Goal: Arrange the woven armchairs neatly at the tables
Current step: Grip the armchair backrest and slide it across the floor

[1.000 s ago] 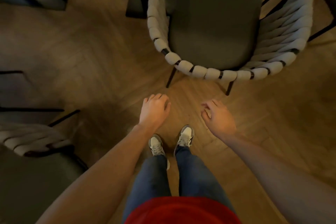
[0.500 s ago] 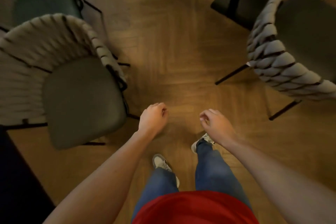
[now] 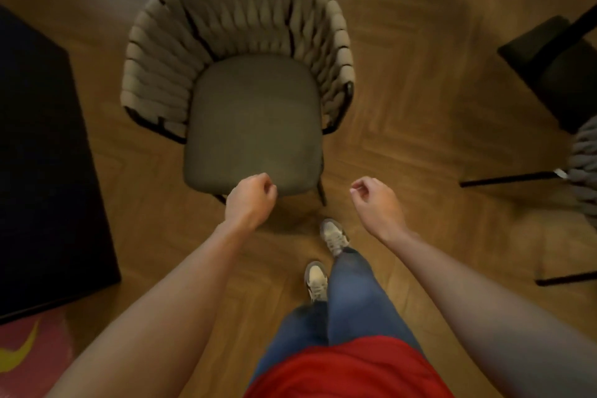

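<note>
- Two bare forearms reach from the bottom corners of the head view toward the middle of the frame, both hands held out above the wooden floor (image 3: pixel 403 81).
- The left hand (image 3: pixel 250 199) sits just left of centre, its back facing up and its fingers loosely curled under; it holds nothing.
- The right hand (image 3: pixel 376 200) sits just right of centre, wrist slightly bent, fingers loosely curled with thumb and forefinger tips close together; it too holds nothing.
- The woven armchair (image 3: pixel 255 116) fills the upper middle of the frame, its grey seat cushion facing up and its open front turned toward the person; the curved back of pale woven straps wraps the top and both sides.
- The left hand overlaps the front edge of the seat in the picture; whether it touches the cushion cannot be told.
- The right hand lies to the right of the seat's front corner, apart from the chair, over bare floor.
- A second woven chair (image 3: pixel 586 168) shows only in part at the right edge, with thin black legs stretching left across the floor.
- A dark table (image 3: pixel 38 155) runs along the left edge, well left of the left hand.
- Blue jeans, a red shirt and two pale sneakers (image 3: pixel 334 236) occupy the lower centre, below the hands.
</note>
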The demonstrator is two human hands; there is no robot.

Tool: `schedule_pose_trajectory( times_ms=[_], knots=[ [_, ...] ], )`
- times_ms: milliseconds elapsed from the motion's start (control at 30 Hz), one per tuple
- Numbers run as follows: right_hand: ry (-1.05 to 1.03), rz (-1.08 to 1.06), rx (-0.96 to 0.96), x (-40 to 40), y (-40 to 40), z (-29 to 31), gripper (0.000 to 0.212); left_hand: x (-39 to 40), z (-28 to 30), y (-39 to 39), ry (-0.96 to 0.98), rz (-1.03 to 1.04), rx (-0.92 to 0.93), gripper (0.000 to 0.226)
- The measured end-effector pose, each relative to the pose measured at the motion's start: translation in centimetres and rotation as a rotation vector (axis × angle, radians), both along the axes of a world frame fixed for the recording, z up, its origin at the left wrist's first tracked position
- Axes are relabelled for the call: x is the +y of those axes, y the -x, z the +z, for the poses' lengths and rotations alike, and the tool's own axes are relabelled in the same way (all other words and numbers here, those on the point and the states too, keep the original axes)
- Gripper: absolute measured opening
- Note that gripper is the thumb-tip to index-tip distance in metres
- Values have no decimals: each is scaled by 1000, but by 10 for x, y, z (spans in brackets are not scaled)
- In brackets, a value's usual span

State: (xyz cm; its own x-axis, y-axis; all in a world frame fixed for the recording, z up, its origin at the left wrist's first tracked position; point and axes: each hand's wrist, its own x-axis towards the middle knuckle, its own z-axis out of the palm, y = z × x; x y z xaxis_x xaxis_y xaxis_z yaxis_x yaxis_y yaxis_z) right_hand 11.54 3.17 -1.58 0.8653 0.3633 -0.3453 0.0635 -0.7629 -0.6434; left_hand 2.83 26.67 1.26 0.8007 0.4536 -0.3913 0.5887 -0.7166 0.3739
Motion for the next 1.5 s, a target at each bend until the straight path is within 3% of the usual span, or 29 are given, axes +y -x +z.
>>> schedule_pose_trajectory(
  times_ms=[133, 367, 633, 900, 1133, 1500],
  knots=[
    [-18, -96, 28, 62, -18, -6, 14, 67, 1, 12, 7, 126, 11, 17],
    [-73, -614, 83, 133, -124, -18, 42, 212, -13, -27, -53, 362, 15, 20],
    [-75, -911, 176, 191, -178, -48, 64, 333, -42, -95, -123, 674, 49, 66],
    [-45, -1052, 64, 196, -191, -82, 54, 389, -79, -119, -44, 741, 33, 67],
    [-51, -1112, -20, 191, -198, -94, 37, 403, -101, -111, -5, 749, 18, 42],
    [-51, -1058, -25, 162, -257, -85, 39, 332, -95, -101, -32, 794, -44, 33]
  ],
)
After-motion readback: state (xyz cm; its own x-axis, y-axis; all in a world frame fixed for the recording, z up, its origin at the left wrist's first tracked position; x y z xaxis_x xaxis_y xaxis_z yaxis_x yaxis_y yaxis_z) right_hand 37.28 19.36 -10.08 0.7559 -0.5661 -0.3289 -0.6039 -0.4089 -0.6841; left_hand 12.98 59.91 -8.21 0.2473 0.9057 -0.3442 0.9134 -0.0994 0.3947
